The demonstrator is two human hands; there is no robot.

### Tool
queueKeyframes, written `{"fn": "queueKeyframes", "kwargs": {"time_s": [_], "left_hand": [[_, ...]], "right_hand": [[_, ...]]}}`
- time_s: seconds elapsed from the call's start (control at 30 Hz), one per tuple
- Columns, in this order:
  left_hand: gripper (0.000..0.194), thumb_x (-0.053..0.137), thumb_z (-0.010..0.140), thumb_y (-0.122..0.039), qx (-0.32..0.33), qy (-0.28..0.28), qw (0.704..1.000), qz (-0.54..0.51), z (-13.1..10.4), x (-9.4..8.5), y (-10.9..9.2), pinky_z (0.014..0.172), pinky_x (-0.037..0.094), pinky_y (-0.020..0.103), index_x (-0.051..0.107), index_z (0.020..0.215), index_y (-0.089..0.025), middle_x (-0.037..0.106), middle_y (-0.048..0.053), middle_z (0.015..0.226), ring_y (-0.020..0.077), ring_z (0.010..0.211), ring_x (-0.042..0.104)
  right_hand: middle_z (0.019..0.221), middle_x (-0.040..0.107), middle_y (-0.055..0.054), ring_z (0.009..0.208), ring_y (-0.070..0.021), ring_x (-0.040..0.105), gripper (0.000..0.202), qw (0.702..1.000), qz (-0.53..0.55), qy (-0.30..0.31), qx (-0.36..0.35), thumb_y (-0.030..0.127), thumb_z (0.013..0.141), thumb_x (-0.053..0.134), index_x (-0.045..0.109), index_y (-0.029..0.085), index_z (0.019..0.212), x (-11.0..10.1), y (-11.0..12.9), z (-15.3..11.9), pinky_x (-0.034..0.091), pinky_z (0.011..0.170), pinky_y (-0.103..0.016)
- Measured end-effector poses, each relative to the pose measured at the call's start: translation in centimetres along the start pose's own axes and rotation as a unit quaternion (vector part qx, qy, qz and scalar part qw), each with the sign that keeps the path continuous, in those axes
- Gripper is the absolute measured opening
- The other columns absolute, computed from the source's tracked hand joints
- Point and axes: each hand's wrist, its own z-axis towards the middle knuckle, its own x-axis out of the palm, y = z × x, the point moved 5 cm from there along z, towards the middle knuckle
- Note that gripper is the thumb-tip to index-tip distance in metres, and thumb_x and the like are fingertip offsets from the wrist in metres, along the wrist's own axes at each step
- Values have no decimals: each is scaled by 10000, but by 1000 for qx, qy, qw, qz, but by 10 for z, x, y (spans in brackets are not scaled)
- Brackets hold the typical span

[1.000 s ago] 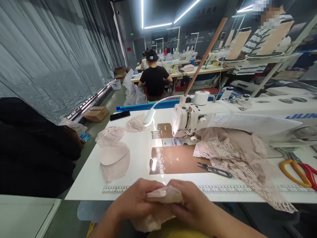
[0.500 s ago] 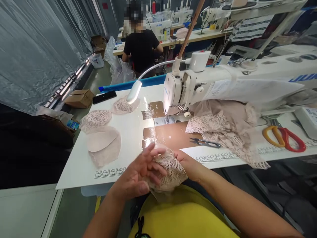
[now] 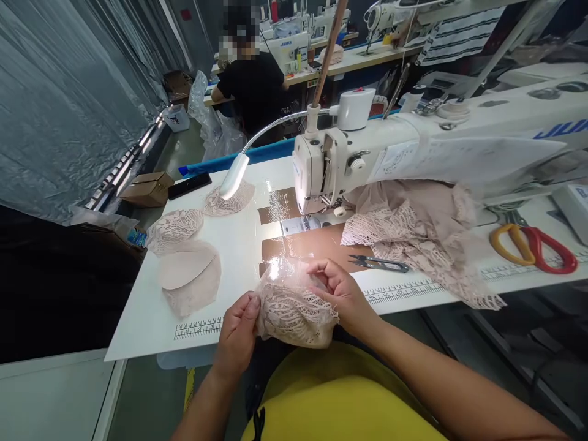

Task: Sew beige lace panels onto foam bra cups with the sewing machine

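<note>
The cloth piece is between the left hand and the right hand, at the near edge of the counter; behind right stands the sewing machine.

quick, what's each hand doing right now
Left hand: closed, holding one side of the lace piece.
Right hand: closed, holding its other side.

Lace pieces and a phone lie on the white table (ruler-edged); scissors too.

We saw pale pink lace (its pattern branching), a white sewing machine lettered in blue, and yellow-and-red scissors handles.
</note>
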Motion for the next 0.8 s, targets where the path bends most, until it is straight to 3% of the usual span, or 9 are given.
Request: {"fn": "queueKeyframes", "kwargs": {"time_s": [0.17, 0.27, 0.33, 0.4, 0.5, 0.6, 0.7, 0.8], "left_hand": [[259, 544, 876, -453, 51, -157, 986, 7, 1, 10, -8, 655, 450, 208, 595, 809, -208, 606, -19, 740, 136, 738, 562], [332, 497, 880, -519, 73, -164, 982, 54, 3, 14, -14, 683, 462, 229, 605, 898, -205, 621, 3, 801, 160, 794, 579], [407, 458, 881, -564, 101, -106, 988, 57, 4, 18, -16, 711, 470, 249, 573, 1035, -204, 630, 21, 887, 172, 825, 586], [507, 553, 836, -549, 117, -26, 991, 63, 4, 24, -14, 738, 474, 263, 483, 1205, -207, 627, 39, 1000, 176, 847, 593], [509, 671, 795, -405, 98, 38, 990, 91, 1, 29, -7, 788, 471, 271, 496, 1220, -185, 640, 48, 1018, 182, 875, 602], [320, 620, 839, -381, 58, -3, 998, 9, 1, 21, -1, 864, 468, 303, 631, 1081, -172, 685, 57, 976, 221, 962, 614], [391, 603, 822, -479, 5, -55, 992, -116, 5, 9, 3, 937, 454, 354, 674, 1075, -188, 708, 77, 1014, 276, 1088, 591], [537, 476, 863, -563, -49, -40, 979, -193, 10, 6, 5, 1025, 393, 420, 633, 1176, -157, 689, 113, 1102, 303, 1184, 541]], "right_hand": [[756, 569, -24, 730, -161, 521, 462, 991, -47, 117, 38, 586, 879, 449, 618, 162, 806, 8, -11, -7, 425, 667, -265], [788, 584, -33, 797, -192, 545, 413, 983, -61, 172, 24, 570, 830, 546, 624, 164, 842, 13, -11, -11, 442, 713, -289], [779, 579, -32, 785, -189, 538, 344, 983, -105, 148, -7, 509, 802, 616, 628, 165, 806, 11, -7, -9, 433, 719, -285], [735, 572, -26, 731, -175, 523, 332, 986, -129, 99, -27, 495, 802, 617, 627, 168, 748, 7, -2, -6, 419, 685, -272], [667, 552, -7, 637, -145, 485, 346, 991, -124, 53, -20, 504, 760, 658, 616, 169, 682, 3, 1, -2, 388, 607, -249], [572, 453, 31, 547, -105, 392, 378, 993, -116, 10, -1, 491, 721, 699, 549, 169, 592, -1, -1, -2, 322, 526, -225], [544, 383, 49, 527, -89, 334, 424, 995, -97, -34, 0, 468, 695, 729, 467, 173, 538, -7, -3, -2, 287, 499, -215], [546, 411, 45, 526, -89, 348, 397, 998, -51, -44, 4, 444, 678, 752, 497, 169, 549, -10, -4, -2, 302, 497, -214]]}}
